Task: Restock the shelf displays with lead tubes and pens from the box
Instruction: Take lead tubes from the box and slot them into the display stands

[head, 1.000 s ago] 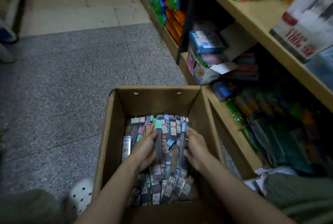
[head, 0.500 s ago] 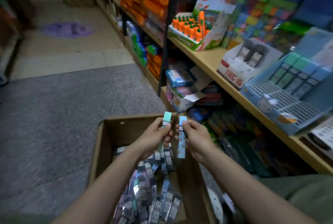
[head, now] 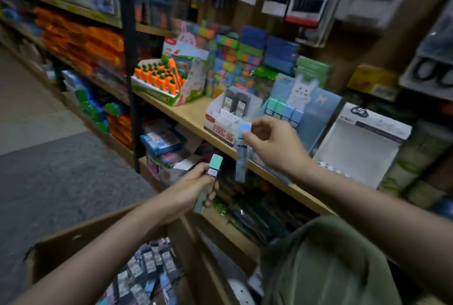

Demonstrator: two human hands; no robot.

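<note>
The shelf [head: 186, 114] runs from far left to near right, and on it stand three display stands side by side — a blue rabbit-printed display [head: 316, 118], a white display [head: 221, 118] to its left and an open white tray [head: 360, 147] to its right. Near and low on the left sits the one cardboard box [head: 81, 243], many lead tubes [head: 147, 270] heaped inside, too jumbled to count.

The step in hand looks like the carry from box to display: two tubes are up, one per hand. The right hand [head: 274, 147] pinches a blue-capped tube [head: 241, 152] just below its cap between thumb and forefinger, the other fingers loosely curled, so the tube hangs in front of the shelf edge, near the blue display. The left hand [head: 193, 187] is wrapped round a green-capped tube [head: 208, 182], lower and nearer the box, below the shelf edge.

The blue display shows four pastel caps [head: 284, 109] in a row — two green, two blue; the white display holds two grey tubes [head: 236, 102].

The next move probably calls for lifting the blue tube up and right, then standing it cap-up beside the blue caps; the green one would follow.
</note>
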